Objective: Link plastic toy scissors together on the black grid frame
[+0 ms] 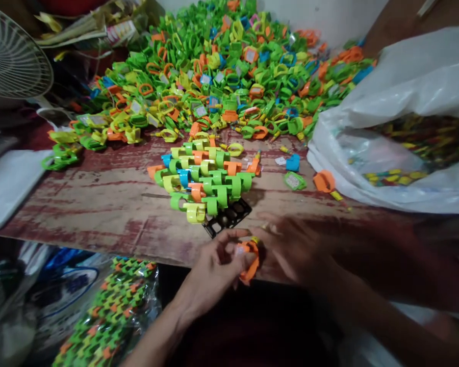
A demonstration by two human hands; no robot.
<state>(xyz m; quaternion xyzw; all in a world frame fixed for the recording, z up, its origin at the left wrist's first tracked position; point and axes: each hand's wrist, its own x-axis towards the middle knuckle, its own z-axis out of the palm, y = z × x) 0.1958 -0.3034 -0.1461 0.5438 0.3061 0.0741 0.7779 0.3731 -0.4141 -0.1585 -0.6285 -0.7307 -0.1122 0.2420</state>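
Note:
My left hand (222, 257) is closed round an orange plastic toy watch (249, 262) at the table's front edge. A small yellow piece (254, 239) shows at the top of that watch. Just to its right is my right hand (294, 244), blurred by motion, so its fingers and anything in them cannot be made out. Beyond both hands, rows of green, yellow, orange and blue toy watches (204, 173) stand packed together on a black tray with holes (231, 216). Part of the tray's near corner is bare.
A large heap of loose toy watches (229, 76) lies along the back wall. On the right, an open white sack (390, 97) holds many small coloured pieces. A fan (15, 56) stands at left. Below the table's edge sits a clear bag of packed toy watches (110, 311).

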